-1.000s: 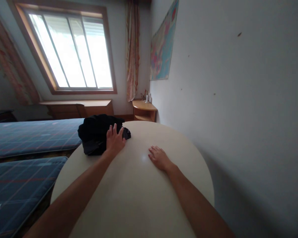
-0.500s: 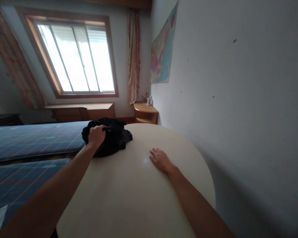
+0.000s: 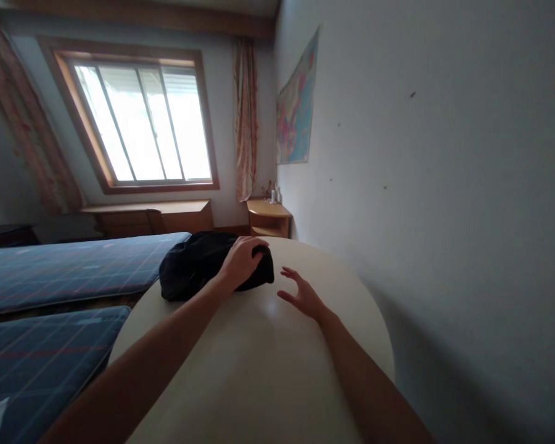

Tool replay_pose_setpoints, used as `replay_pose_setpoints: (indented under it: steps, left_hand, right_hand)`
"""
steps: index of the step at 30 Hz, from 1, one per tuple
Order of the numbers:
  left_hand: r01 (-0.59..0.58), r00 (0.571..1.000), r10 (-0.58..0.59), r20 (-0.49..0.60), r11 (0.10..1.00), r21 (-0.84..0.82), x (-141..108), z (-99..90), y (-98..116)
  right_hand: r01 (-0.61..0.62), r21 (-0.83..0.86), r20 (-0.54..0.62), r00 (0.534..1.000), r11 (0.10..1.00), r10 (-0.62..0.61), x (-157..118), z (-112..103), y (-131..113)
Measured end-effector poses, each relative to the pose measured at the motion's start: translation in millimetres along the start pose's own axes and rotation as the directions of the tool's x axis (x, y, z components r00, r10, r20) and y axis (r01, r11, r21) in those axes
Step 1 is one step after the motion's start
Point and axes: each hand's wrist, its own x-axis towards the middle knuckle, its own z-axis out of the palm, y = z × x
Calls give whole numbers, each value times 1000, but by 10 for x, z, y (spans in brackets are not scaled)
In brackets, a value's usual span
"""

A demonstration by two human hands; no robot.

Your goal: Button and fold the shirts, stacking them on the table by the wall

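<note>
A black piece of cloth (image 3: 189, 265), maybe a garment, lies bunched on the far left part of the round cream table (image 3: 250, 370). My left hand (image 3: 244, 262) is closed on the right end of the cloth, thumb and fingers gripping a fold of it. Just to the right of that end, my right hand (image 3: 303, 296) is held over the tabletop, thumb and fingers apart and curved toward the cloth. It holds nothing and there is a small gap between it and the cloth. What the cloth is exactly cannot be made out.
Blue plaid mattresses (image 3: 74, 271) run along the table's left side. A white wall (image 3: 420, 216) with a map (image 3: 296, 117) stands close on the right. Beyond the table are a small corner shelf (image 3: 268, 209), a desk (image 3: 185, 213) and a window (image 3: 143, 123).
My left hand has moved right with part of the black cloth, which now stretches farther right. My right hand has gone from lying flat on the table to raised, with its thumb spread.
</note>
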Motion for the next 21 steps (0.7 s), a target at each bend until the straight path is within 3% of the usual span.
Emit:
replay_pose_setpoints:
  steps: [4,7,9,12,16,21]
  left_hand:
    - [-67,975,110,194,973,-219,-328,413,189]
    - [-18,979,69,194,967,-256,-623,678,101]
    - [16,988,9,152,986,-163,-823,791,-52]
    - [82,992,-85,91,996,33,-1072,867,-359]
    - [152,955,-175,239,982,112,-1183,868,-642]
    - [141,920,-181,349,980,138,-1091,832,-483]
  right_hand:
    - [39,38,61,997,999,-41,-41,-105,-83]
    - [7,34,62,998,999,-9,-15,-109,-18]
    - [-33,51,-12,999,998,34,15,-114,64]
    - [-137,196,-106,982,971,159,45,-156,158]
    - [-218,410,-175,934,886,311,60,-250,157]
    - [-243,472,-327,844,847,425,88,-312,180]
